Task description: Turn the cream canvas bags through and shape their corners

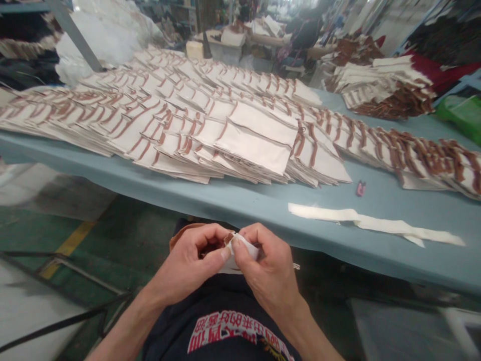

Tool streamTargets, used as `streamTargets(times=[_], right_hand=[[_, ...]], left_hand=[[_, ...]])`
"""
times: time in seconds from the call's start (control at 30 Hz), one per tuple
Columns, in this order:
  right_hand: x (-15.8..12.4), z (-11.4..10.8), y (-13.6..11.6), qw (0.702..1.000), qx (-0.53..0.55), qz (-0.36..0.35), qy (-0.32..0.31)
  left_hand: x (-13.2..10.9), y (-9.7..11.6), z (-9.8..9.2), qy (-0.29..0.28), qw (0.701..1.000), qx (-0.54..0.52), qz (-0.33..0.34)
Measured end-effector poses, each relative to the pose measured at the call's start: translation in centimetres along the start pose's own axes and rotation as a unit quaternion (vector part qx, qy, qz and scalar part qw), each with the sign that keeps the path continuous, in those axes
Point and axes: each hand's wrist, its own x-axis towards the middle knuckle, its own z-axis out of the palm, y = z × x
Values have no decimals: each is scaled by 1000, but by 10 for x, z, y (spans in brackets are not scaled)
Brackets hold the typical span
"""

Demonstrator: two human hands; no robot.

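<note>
Both hands meet just below the table edge, over my lap. My left hand (195, 258) and my right hand (263, 263) pinch the same small white fabric piece with a brown strap (240, 249); thumbs and forefingers press on its top edge. Most of the piece is hidden behind the fingers. More brown and tan material (180, 234) shows behind my left hand. On the pale blue table (233, 200) in front lie long overlapping rows of cream fabric pieces with brown straps (259, 140).
A long white cloth strip (376, 223) lies on the table at the right front, with a small pink object (361, 188) beyond it. Further stacks (379, 85) sit at the far right. A green floor with a yellow line (71, 240) and metal bars is on the left.
</note>
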Motion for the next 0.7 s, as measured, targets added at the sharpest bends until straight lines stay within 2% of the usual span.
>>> streamTargets(times=[0.27,0.4,0.7], right_hand=[[-4,5,4,1000,6,-17,22],[-4,5,6,1000,9,1,18],[2,-3,4,991,78,79,-74]], left_hand=[[1,-2,7,48,998,44,26],[-1,0,11,86,992,80,40],[-3,-4,14,117,979,147,75]])
